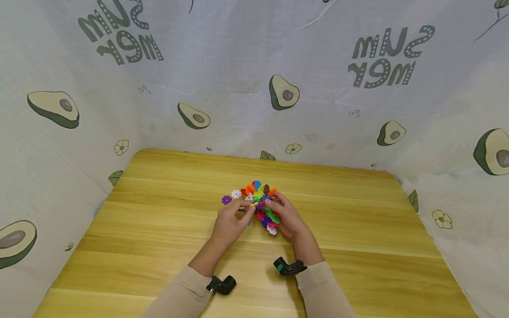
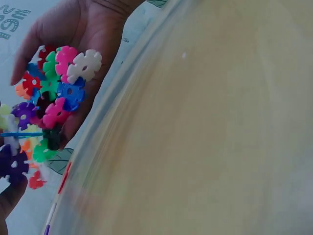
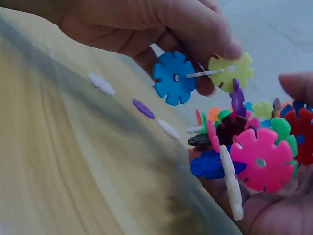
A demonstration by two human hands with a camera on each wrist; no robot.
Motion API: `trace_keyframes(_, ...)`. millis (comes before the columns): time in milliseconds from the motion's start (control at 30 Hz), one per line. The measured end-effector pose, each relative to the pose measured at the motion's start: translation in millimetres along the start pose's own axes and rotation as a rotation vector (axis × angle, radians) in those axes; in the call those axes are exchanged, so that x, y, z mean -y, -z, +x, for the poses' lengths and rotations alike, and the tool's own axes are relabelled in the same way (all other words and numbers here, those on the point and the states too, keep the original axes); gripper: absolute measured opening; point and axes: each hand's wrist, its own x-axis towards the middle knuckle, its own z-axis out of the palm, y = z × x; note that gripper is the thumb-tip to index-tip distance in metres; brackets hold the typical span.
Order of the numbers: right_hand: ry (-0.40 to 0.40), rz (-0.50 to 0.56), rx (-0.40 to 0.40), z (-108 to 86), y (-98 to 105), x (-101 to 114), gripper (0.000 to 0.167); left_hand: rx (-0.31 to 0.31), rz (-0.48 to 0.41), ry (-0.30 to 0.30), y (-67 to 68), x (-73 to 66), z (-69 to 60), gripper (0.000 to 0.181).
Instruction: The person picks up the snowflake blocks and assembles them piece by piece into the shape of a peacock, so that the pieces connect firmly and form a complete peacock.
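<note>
A many-coloured cluster of interlocking snowflake discs (image 1: 260,196) is held up off the table between both hands. My right hand (image 1: 289,217) holds it from the right, and in the right wrist view its palm lies under a pink disc (image 3: 274,159) and a red one. My left hand (image 1: 228,224) pinches a yellow disc (image 3: 226,78) between thumb and fingers. A blue disc (image 3: 171,78) is linked to that yellow one through a white disc seen edge-on. Against the yellow disc's lower edge stands a purple disc (image 3: 237,100); whether they are slotted together I cannot tell.
Loose discs lie on the wooden table (image 1: 159,229) left of the cluster, among them a purple disc (image 1: 226,200) and a white disc (image 1: 236,194). A printed cloth (image 1: 238,66) hangs around the table's back and sides. Both wrists carry black cameras.
</note>
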Motion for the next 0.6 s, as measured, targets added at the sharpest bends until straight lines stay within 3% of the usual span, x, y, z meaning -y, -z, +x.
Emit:
trace_keyframes(67,-0.028,-0.045,-0.034,-0.8,6,2,0.06,0.04,-0.016,0.053,2.4,-1.7,0.7,0.019)
trace_keyframes(167,-0.054,-0.098,-0.082,-2.7,18,5,0.053,0.054,-0.008,0.15,8.2,0.3,2.8,0.022)
trace_keyframes(333,-0.081,-0.229,-0.237,-7.1,41,11,0.054,0.079,0.051,0.292,25.2,11.2,10.2,0.021)
trace_keyframes(600,-0.156,-0.457,-0.482,-15.5,64,19,0.061,0.276,0.15,0.454,59.9,24.3,18.2,0.022)
